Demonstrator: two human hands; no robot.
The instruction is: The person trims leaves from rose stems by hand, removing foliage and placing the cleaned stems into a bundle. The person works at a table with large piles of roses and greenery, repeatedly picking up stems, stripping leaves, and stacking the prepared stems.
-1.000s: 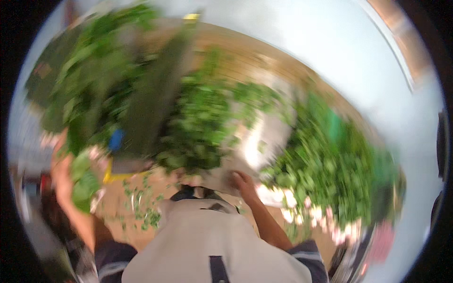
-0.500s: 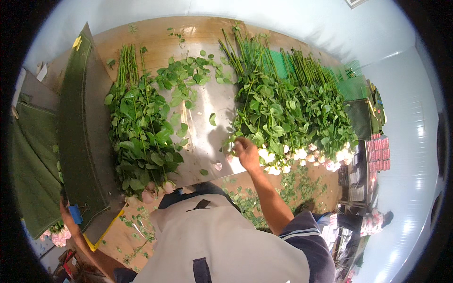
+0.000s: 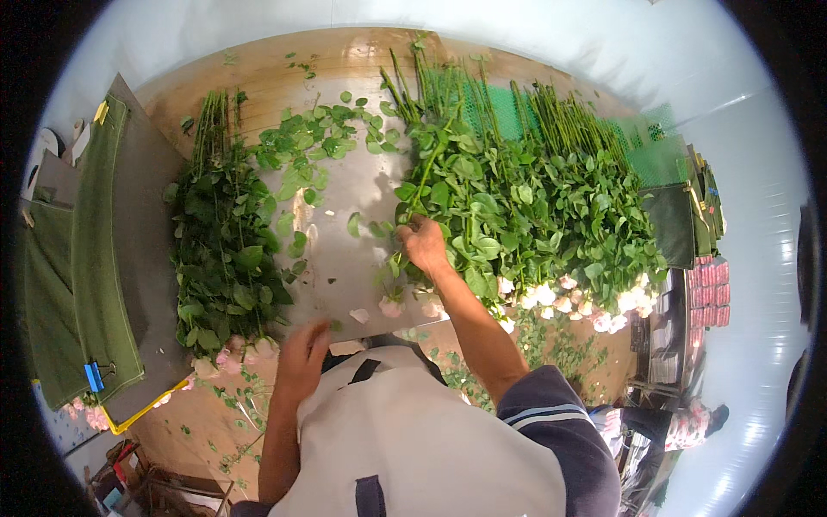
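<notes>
Head view, looking down on a metal work table [image 3: 345, 258]. My right hand [image 3: 424, 244] closes on a rose stem [image 3: 431, 168] at the left edge of the large pile of cut roses [image 3: 551, 215]. That stem's long axis runs near to far, its pale bloom toward me and its cut end away. My left hand [image 3: 301, 358] rests at the near table edge, fingers loosely spread, holding nothing, beside the smaller rose bundle [image 3: 224, 250] on the left. The right hand is the nearer to the large pile. I cannot tell how many stems the grip takes in; leaves hide the fingertips.
</notes>
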